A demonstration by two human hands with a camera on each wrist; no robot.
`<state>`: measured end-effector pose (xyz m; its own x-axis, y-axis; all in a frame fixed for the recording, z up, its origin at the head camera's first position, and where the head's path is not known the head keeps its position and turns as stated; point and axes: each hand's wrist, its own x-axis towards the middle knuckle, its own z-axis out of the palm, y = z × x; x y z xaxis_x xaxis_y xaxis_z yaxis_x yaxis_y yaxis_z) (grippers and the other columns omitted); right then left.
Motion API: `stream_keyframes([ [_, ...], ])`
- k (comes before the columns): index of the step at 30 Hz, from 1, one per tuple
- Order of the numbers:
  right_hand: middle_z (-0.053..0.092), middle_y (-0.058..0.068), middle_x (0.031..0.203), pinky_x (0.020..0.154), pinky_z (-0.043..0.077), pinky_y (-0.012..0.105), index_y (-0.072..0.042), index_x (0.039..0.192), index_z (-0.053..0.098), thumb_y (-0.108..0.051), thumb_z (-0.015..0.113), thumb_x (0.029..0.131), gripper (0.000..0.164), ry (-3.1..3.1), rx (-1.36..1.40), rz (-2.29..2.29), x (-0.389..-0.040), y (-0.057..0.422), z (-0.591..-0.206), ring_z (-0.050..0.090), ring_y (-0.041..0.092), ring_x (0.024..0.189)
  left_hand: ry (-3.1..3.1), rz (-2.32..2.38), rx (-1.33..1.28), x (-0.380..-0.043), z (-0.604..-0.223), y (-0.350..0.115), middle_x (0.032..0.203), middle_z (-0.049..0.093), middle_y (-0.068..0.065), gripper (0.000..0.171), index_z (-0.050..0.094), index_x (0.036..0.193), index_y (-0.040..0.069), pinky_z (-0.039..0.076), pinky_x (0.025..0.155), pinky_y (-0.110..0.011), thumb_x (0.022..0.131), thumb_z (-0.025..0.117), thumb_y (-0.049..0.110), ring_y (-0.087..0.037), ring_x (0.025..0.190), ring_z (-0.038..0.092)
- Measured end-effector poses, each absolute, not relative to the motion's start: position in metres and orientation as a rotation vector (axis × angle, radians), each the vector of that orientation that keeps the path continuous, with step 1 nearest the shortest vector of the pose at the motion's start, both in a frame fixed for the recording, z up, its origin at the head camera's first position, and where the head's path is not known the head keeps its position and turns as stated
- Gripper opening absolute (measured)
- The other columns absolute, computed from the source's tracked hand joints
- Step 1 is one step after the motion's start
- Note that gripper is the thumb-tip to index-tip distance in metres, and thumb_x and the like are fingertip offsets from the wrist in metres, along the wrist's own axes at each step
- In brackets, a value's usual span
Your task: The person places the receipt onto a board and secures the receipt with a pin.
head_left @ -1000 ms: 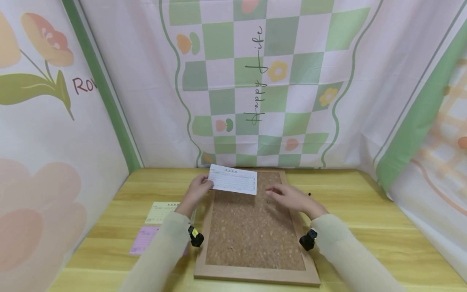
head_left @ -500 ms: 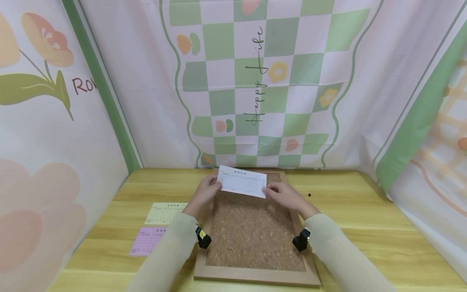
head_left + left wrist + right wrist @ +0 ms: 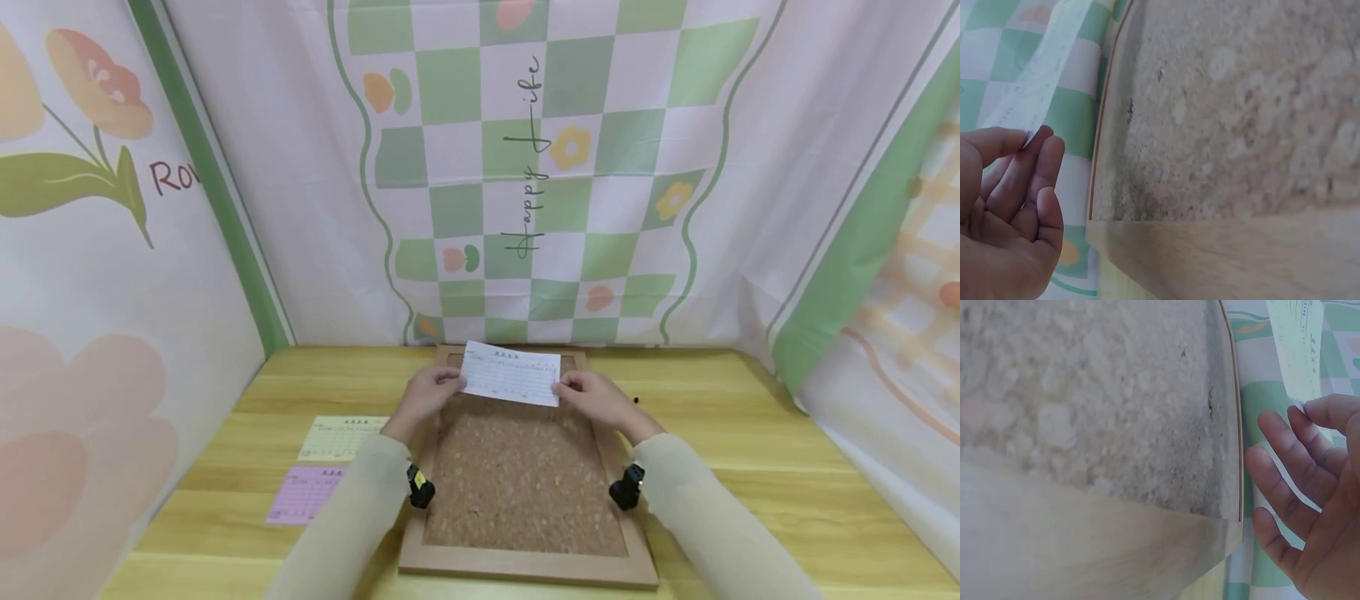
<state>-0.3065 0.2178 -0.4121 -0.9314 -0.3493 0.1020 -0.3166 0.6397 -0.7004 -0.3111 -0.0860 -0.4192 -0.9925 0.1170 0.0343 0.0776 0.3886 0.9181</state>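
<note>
A white printed form slip (image 3: 510, 373) is held up over the far end of a wood-framed cork board (image 3: 525, 483). My left hand (image 3: 426, 397) pinches its lower left corner between thumb and index finger, as the left wrist view shows with the slip (image 3: 1047, 75) above the fingers. At the opposite lower corner, my right hand (image 3: 600, 398) pinches the slip too. In the right wrist view the slip (image 3: 1297, 350) rises from the thumb and index fingertip, with the other fingers spread loosely. Both hands hover above the board's frame.
On the wooden table (image 3: 750, 500), left of the board, lie a yellow form slip (image 3: 337, 438) and a pink form slip (image 3: 303, 493). A tiny black object (image 3: 636, 400) lies just past the right hand. A patterned curtain (image 3: 570, 208) hangs behind the table.
The right hand, earlier apart from the slip, has taken hold of its right corner. The white slip and left hand have shifted to the right, and the slip is now more level.
</note>
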Motion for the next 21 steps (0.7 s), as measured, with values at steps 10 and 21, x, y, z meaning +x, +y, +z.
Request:
stream_keyframes([
  [10, 0.063, 0.011, 0.076, 0.057, 0.041, 0.031, -0.004, 0.084, 0.064, -0.027, 0.058, 0.103, 0.030, 2.826, -0.470, -1.106, -0.311, 0.225, -0.424, 0.051, 0.017, 0.063, 2.623, 1.571, 0.240, -0.315, -0.429, -0.089, 0.100, 0.068, -0.003, 0.023, 0.075, 0.103, 0.007, 0.054, 0.076, -0.035, 0.097, 0.069, 0.028, -0.022, 0.091, 0.064],
  [21, 0.066, 0.008, 0.079, 0.059, 0.043, 0.030, -0.006, 0.084, 0.066, -0.029, 0.057, 0.103, 0.032, 2.816, -0.313, -1.084, -0.315, 0.226, -0.426, 0.056, 0.020, 0.068, 2.602, 1.514, 0.159, -0.318, -0.431, -0.083, 0.092, 0.066, -0.004, 0.023, 0.075, 0.097, 0.008, 0.051, 0.065, -0.031, 0.095, 0.071, 0.030, -0.021, 0.075, 0.062],
])
